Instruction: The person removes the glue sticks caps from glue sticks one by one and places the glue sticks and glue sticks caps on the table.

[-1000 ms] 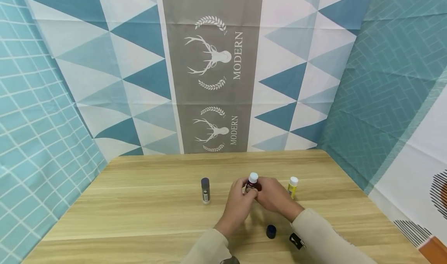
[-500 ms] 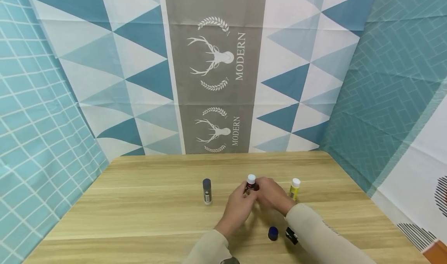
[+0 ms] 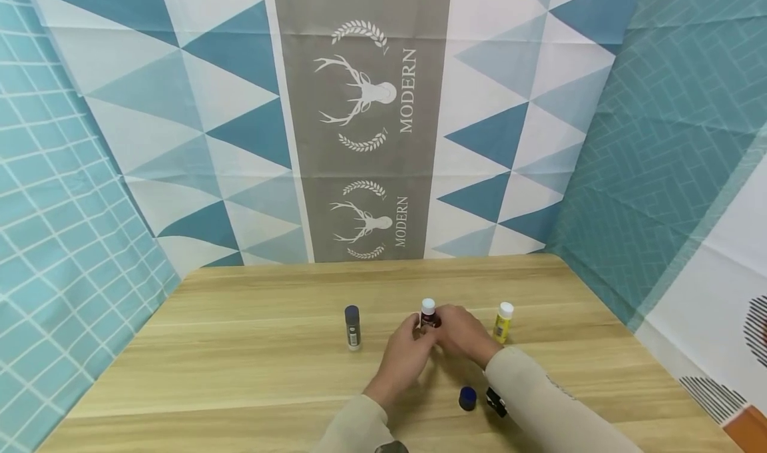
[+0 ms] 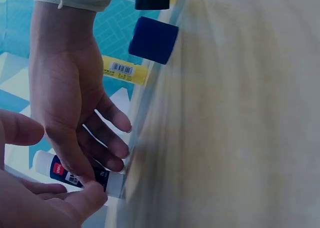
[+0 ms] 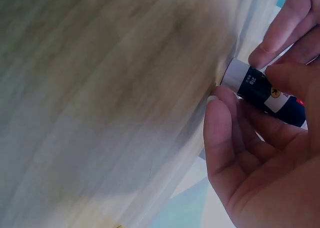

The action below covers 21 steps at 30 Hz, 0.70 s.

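A dark blue glue stick with white ends (image 3: pixel 428 320) stands upright on the wooden table (image 3: pixel 257 373), between both hands. My left hand (image 3: pixel 403 354) curls its thumb and fingers about the near left side of the stick. From the right, my right hand (image 3: pixel 464 333) has its fingertips on the same stick, close to the left thumb. The red and white label patch (image 5: pixel 277 101) shows between the fingers in the right wrist view. Nearest in front of the hands lies a loose dark blue cap (image 3: pixel 467 398), seen large in the left wrist view.
To the left stands a grey glue stick (image 3: pixel 353 328) with a dark cap. A yellow glue stick (image 3: pixel 503 324) with a white cap is just right of the right wrist. A small black item (image 3: pixel 495 402) sits against the right sleeve. Patterned cloth (image 3: pixel 365 120) hangs behind the table.
Both hands and the blue glue stick have shifted slightly left. The right forearm has swung a little left as well, with the black item. Both other glue sticks stay in place.
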### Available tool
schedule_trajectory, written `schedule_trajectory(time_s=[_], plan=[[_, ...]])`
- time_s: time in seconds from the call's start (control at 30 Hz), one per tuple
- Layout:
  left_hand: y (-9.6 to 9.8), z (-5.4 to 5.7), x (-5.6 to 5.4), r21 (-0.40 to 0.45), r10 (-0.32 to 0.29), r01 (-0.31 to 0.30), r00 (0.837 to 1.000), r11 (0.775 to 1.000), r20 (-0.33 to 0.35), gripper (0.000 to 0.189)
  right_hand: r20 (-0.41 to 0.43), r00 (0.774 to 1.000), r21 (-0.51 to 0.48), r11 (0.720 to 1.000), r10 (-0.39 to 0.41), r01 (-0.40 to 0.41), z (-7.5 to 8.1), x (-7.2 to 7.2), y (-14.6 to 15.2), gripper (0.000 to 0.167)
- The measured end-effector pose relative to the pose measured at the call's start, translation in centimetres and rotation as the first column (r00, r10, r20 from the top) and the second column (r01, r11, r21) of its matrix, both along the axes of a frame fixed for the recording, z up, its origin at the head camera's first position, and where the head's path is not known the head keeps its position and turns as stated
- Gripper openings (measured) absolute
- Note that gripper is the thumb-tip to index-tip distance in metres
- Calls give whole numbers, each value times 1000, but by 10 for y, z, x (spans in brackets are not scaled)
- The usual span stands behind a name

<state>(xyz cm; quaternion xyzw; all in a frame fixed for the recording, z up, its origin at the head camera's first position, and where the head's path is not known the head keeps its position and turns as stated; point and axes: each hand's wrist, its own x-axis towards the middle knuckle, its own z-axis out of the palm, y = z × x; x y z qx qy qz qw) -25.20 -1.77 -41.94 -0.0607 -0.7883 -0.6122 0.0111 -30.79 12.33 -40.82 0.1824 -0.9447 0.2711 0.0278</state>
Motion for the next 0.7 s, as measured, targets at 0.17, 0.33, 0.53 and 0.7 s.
schedule_trajectory(time_s=[0.17,0.33,0.53,0.7], plan=[[-4,-3,6,83,4,-3,1000,997,-16,50,11,1000,18,1000,-17,17,0,1,-4,14],[-11,0,15,129,-32,31,999,991,5,38,25,1000,15,1000,-16,16,-1,3,-3,15],[-24,6,24,144,-185,185,983,972,-9,21,42,998,-14,999,-48,48,0,9,1,22],[-33,10,32,63,-268,272,961,960,-62,15,13,996,31,996,-86,86,5,16,4,25]])
